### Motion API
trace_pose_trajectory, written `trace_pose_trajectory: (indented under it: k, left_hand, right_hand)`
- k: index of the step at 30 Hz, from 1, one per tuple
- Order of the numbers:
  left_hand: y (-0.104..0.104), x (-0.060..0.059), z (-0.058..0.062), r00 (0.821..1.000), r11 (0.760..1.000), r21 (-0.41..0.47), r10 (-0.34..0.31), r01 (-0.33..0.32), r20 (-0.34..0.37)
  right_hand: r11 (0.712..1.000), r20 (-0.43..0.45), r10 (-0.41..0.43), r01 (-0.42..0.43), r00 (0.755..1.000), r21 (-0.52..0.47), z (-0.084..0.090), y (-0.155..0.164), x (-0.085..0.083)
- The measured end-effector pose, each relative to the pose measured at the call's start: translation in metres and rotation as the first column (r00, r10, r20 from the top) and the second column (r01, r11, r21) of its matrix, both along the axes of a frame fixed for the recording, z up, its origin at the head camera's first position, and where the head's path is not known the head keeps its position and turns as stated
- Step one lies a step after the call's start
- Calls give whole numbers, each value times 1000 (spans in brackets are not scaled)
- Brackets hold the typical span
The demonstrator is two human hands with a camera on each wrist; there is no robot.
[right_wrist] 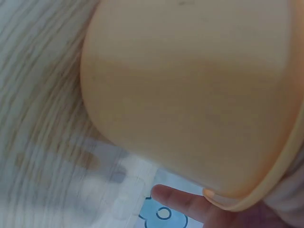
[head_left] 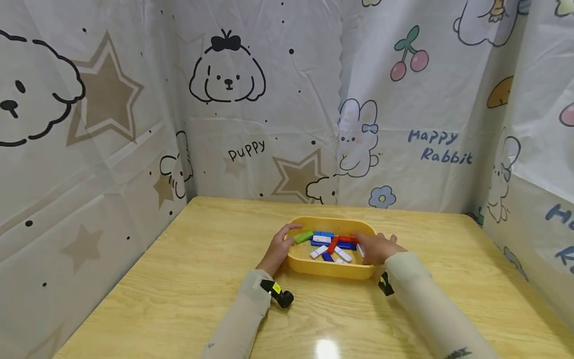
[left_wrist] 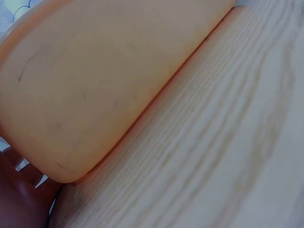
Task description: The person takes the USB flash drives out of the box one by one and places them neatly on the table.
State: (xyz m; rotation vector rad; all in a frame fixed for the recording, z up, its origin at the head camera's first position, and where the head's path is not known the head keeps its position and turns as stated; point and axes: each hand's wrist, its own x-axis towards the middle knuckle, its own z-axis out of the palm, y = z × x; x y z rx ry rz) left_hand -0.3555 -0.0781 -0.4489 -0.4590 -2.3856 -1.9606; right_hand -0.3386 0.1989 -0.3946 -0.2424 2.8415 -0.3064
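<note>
Head view: a yellow, round-cornered plastic tray (head_left: 329, 269) is seen between the left hand (head_left: 279, 245) and the right hand (head_left: 378, 248), resting on a pale wood-grained table (head_left: 215, 249). Its near end is touched by the left hand, whose fingers are laid fairly straight and a little apart, one of them reaching the rim. Over the opposite end the right hand is placed, with part of it inside; one straight finger is shown outside the tray in the right wrist view, but the other fingertips are hidden — whether anything is pinched cannot be told.

Just right of the left hand, a bright green oblong piece (head_left: 303, 237) is held in the tray. Farther from that hand, a flat white oblong piece (head_left: 321, 239) is laid near a blue oblong piece (head_left: 324, 234). Closer to the right hand, two pieces are seen meeting — a slanted red piece (head_left: 333, 245) and a level red piece (head_left: 348, 239). A narrow white piece (head_left: 360, 250) is set right beside the right hand's fingers. Both wrists are covered by beige sleeves (head_left: 417, 284).
</note>
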Motion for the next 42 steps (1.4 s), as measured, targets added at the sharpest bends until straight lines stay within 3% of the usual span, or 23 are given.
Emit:
trace_pose_trajectory:
  k: [2,5,12,25,32,35,39,42]
  left_hand:
    - [-1,7,12,1000,1000,-5,-11,11,3]
    - [-1,12,19,1000,1000,-13,-15,15,-3]
    - [-2,14,20,1000,1000,-10,-16,16,5]
    - [-2,11,18,1000,1000,-20,-10,10,3]
    - [-2,-16,-10,1000,1000,-3,-1,1,8]
    - [0,-18,-15,1000,1000,4,24,-24,-8]
    - [2,-18,-19,997,998,4,69,-69,-29]
    - [4,-17,-20,993,994,6,106,-106,-54]
  right_hand:
    - [1000,-4,-3,3,1000,1,2,0,-2]
    - [1000,-8,-7,7,1000,-14,2,-1,-3]
    - [998,-46,-22,19,999,-53,-3,-3,-6]
    - [1000,-104,-9,6,995,-25,-10,-2,-11]
    - [995,-153,-31,16,988,-102,-14,-1,-10]
    - [988,-199,-56,26,978,-150,-15,0,-7]
    - [983,-308,-80,23,948,-185,-18,2,-2]
    - [980,-409,-94,12,908,-199,-20,4,1]
